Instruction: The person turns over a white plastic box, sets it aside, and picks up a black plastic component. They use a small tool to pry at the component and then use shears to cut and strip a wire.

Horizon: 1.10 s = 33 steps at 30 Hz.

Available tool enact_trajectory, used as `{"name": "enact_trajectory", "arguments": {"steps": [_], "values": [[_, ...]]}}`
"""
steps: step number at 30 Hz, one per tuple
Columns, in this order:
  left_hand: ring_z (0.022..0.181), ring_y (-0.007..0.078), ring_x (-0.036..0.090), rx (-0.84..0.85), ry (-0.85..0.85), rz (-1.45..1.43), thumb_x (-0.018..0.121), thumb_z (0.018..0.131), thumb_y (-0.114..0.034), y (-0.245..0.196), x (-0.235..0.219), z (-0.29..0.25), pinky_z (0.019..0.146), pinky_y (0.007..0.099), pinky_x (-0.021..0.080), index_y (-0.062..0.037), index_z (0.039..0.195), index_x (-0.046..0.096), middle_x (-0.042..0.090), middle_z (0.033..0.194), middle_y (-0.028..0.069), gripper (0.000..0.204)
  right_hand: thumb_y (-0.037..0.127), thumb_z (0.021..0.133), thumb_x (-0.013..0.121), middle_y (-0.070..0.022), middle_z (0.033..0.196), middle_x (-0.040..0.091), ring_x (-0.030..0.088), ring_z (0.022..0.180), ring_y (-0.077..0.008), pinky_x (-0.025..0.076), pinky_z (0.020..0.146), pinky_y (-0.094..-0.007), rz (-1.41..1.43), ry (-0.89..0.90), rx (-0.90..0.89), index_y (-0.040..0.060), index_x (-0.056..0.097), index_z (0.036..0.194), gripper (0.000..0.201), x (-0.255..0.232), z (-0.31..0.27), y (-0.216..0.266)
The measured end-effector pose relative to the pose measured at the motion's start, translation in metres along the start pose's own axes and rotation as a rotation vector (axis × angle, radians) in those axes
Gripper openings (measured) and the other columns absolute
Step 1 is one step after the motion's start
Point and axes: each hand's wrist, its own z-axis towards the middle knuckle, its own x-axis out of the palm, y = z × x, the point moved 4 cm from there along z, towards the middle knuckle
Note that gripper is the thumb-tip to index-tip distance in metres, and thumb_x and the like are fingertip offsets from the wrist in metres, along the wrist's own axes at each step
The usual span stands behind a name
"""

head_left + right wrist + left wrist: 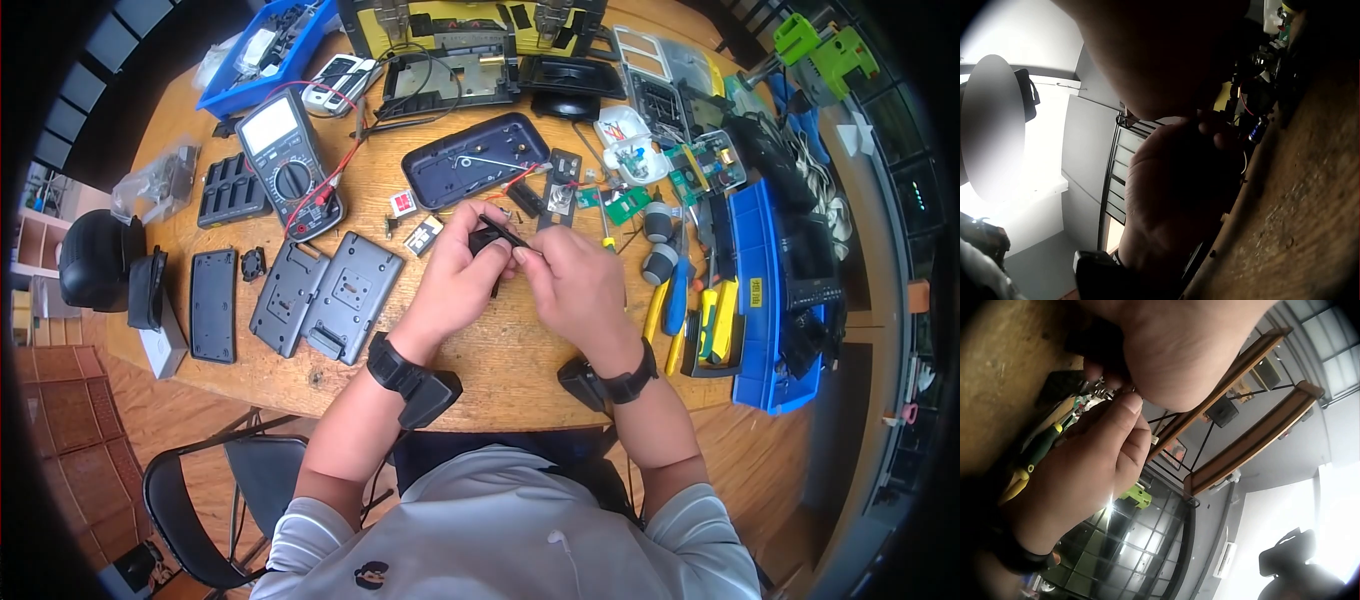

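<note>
Over the middle of the table both hands meet at a small black part (503, 232), a thin dark piece whose lower side is hidden by fingers. My left hand (452, 285) grips it, thumb on top. The right hand (585, 280) pinches at its right end, fingertips close to the left thumb. In the left wrist view, the right hand (1094, 462) shows thumb and forefinger together near small metallic bits. From the right wrist, the left hand (1179, 181) appears dark and in shadow. A black tray (478, 162) with screws and a thin rod lies just beyond the hands.
Left of the hands lie grey plates (350, 290), a multimeter (285, 160) with red and black leads, and a black slotted holder (232, 190). To the right are green circuit boards (628, 205), screwdrivers (676, 295) and a blue bin (765, 290).
</note>
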Motion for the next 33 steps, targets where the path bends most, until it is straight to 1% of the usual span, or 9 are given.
{"name": "enact_trajectory", "arguments": {"steps": [7, 9, 11, 13, 16, 19, 26, 28, 33], "values": [[0.087, 0.0111, 0.061, 0.01, -0.004, 0.007, 0.053, 0.098, 0.001, -0.002, 0.0, 0.001, 0.08, 0.0267, 0.052, -0.0033, 0.124, 0.045, 0.062, 0.102, 0.006, 0.028, 0.018, 0.09, 0.071, -0.0119, 0.076, 0.062, 0.064, 0.068, -0.0329, 0.049, 0.058, -0.043, 0.046, -0.004, 0.026, 0.006, 0.059, 0.084, 0.018, 0.002, 0.0, 0.001], [0.077, 0.0086, 0.059, 0.043, -0.027, -0.014, 0.053, 0.098, 0.0, -0.002, 0.001, 0.002, 0.068, 0.0242, 0.049, -0.0025, 0.12, 0.046, 0.061, 0.093, 0.0035, 0.024, 0.016, 0.09, 0.07, -0.0126, 0.077, 0.063, 0.065, 0.069, -0.0333, 0.049, 0.059, -0.043, 0.06, 0.002, 0.031, 0.0055, 0.06, 0.086, 0.016, 0.001, 0.001, 0.002], [0.077, 0.0091, 0.059, 0.052, -0.031, -0.005, 0.053, 0.098, 0.0, -0.003, 0.0, 0.002, 0.069, 0.0247, 0.05, -0.0026, 0.119, 0.046, 0.061, 0.093, 0.0039, 0.023, 0.015, 0.091, 0.07, -0.0133, 0.078, 0.064, 0.065, 0.07, -0.0337, 0.05, 0.06, -0.043, 0.074, 0.008, 0.037, 0.0049, 0.061, 0.087, 0.013, 0.002, 0.0, 0.003], [0.077, 0.0096, 0.059, 0.061, -0.036, 0.003, 0.053, 0.098, 0.001, -0.003, -0.002, 0.003, 0.07, 0.0251, 0.05, -0.0027, 0.118, 0.046, 0.061, 0.093, 0.0042, 0.021, 0.011, 0.092, 0.069, -0.0148, 0.082, 0.065, 0.066, 0.072, -0.0344, 0.051, 0.061, -0.0423, 0.22, -0.111, 0.108, 0.0035, 0.063, 0.091, 0.009, 0.0, -0.001, 0.002], [0.081, 0.0165, 0.059, -0.008, -0.126, -0.27, 0.053, 0.095, 0.003, -0.006, -0.012, 0.007, 0.072, 0.0302, 0.053, -0.007, 0.113, 0.048, 0.062, 0.101, 0.0108, 0.021, 0.008, 0.093, 0.067, -0.0162, 0.083, 0.066, 0.066, 0.072, -0.0351, 0.051, 0.062, -0.0411, 0.254, -0.14, 0.151, 0.0017, 0.064, 0.095, 0.008, -0.006, -0.002, 0.0], [0.081, 0.0165, 0.059, -0.037, -0.126, -0.42, 0.053, 0.095, 0.004, -0.006, -0.013, 0.008, 0.071, 0.031, 0.054, -0.0068, 0.112, 0.048, 0.061, 0.1, 0.0108, 0.021, 0.01, 0.095, 0.067, -0.0166, 0.082, 0.065, 0.066, 0.071, -0.035, 0.05, 0.062, -0.0405, 0.341, -0.138, 0.186, 0.0004, 0.063, 0.096, 0.01, -0.003, -0.001, -0.003], [0.08, 0.0171, 0.061, -0.075, -0.106, -0.491, 0.053, 0.094, 0.003, -0.003, -0.007, 0.006, 0.07, 0.0318, 0.056, -0.0063, 0.11, 0.049, 0.061, 0.095, 0.0103, 0.018, 0.008, 0.096, 0.066, -0.016, 0.085, 0.068, 0.068, 0.074, -0.033, 0.052, 0.064, -0.0395, 0.436, -0.077, 0.205, 0.0004, 0.063, 0.098, 0.009, 0.005, -0.001, -0.002], [0.082, 0.0166, 0.062, -0.12, -0.078, -0.596, 0.053, 0.095, 0.002, -0.001, -0.006, 0.005, 0.071, 0.0311, 0.056, -0.0061, 0.108, 0.049, 0.062, 0.1, 0.0116, 0.016, 0.004, 0.096, 0.065, -0.0137, 0.087, 0.069, 0.07, 0.074, -0.028, 0.055, 0.065, -0.0366, 0.403, -0.072, 0.126, 0.0002, 0.064, 0.1, 0.006, 0.001, 0.002, 0.004], [0.082, 0.0174, 0.063, -0.139, -0.055, -0.633, 0.055, 0.094, 0.002, 0.004, -0.006, 0.006, 0.071, 0.0321, 0.057, -0.0049, 0.107, 0.05, 0.062, 0.1, 0.0126, 0.015, 0.002, 0.095, 0.067, -0.011, 0.09, 0.071, 0.072, 0.074, -0.019, 0.057, 0.063, -0.0307, 0.446, -0.073, 0.116, -0.0018, 0.067, 0.102, 0.008, -0.001, 0.004, 0.006]]}}
